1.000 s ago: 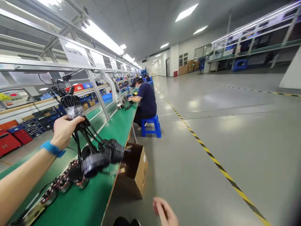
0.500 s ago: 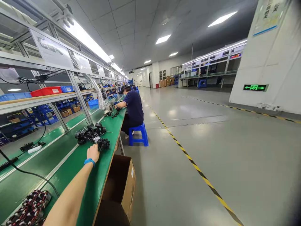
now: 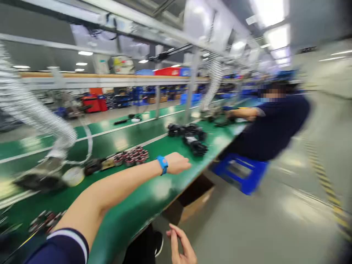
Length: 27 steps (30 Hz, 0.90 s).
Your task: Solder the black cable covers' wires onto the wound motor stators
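Note:
My left hand [image 3: 178, 162], with a blue band on the wrist, hangs over the green bench [image 3: 154, 190] holding nothing; its fingers are loosely curled and blurred. The bundle of black cabled parts [image 3: 192, 137] lies on the bench just beyond it, apart from the hand. My right hand [image 3: 181, 247] is low at the bottom edge, off the bench, fingers spread and empty. A row of small red-and-black wound parts [image 3: 132, 157] sits on the bench left of my left hand.
A co-worker in dark blue [image 3: 275, 124] sits on a blue stool [image 3: 242, 172] at the bench to the right. A cardboard box [image 3: 192, 200] stands under the bench edge. Silver flexible ducts [image 3: 35, 117] hang down at left. Grey floor with a yellow-black line [image 3: 327, 183] lies right.
My left hand has let go of the black cabled bundle, which now lies on the bench, and drawn back. The view has swung left and is blurred. My right hand has come into view.

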Available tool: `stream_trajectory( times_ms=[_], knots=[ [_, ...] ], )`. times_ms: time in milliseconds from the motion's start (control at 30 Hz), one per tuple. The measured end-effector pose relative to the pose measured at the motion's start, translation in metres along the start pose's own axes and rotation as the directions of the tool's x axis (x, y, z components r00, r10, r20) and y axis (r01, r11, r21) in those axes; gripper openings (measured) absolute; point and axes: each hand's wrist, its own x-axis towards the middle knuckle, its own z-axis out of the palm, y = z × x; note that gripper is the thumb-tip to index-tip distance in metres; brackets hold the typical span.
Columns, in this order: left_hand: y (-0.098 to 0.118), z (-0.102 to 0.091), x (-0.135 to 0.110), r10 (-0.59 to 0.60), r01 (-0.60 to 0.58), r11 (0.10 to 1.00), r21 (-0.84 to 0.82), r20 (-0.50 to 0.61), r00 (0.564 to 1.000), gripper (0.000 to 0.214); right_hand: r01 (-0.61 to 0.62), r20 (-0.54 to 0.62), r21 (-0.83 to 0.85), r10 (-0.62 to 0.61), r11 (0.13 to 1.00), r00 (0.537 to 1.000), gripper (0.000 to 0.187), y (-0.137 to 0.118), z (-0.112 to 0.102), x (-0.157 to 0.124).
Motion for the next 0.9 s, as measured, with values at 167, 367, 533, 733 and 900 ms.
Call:
stream_trajectory(
  times_ms=[167,367,533,733,900],
  knots=[
    [-0.046,-0.114,-0.195,-0.035,0.043,0.951,0.307,-0.032,0.999,0.022,0.385,0.359,0.422,-0.541,0.821,0.760,0.030,-0.051,0.048,-0.015],
    [-0.004,-0.190,-0.476,-0.759,0.809,0.496,0.315,-0.296,0.580,0.029,0.380,0.510,0.662,-0.760,0.646,0.403,0.032,-0.096,0.104,-0.032],
    [0.088,-0.119,-0.631,-0.954,0.999,-0.042,0.014,-0.296,-0.036,0.025,0.466,0.545,0.657,-0.800,0.593,0.251,0.030,-0.117,0.154,-0.040],
    [0.171,0.000,-0.704,-0.931,0.986,-0.159,0.053,-0.339,-0.132,0.035,0.548,0.739,0.497,-0.659,0.673,0.139,0.053,-0.137,0.204,-0.040],
    [0.179,0.043,-0.733,-0.934,0.973,-0.125,0.193,-0.354,-0.050,0.048,0.557,0.786,0.509,-0.618,0.656,0.009,0.064,-0.160,0.232,-0.036]
  ],
)
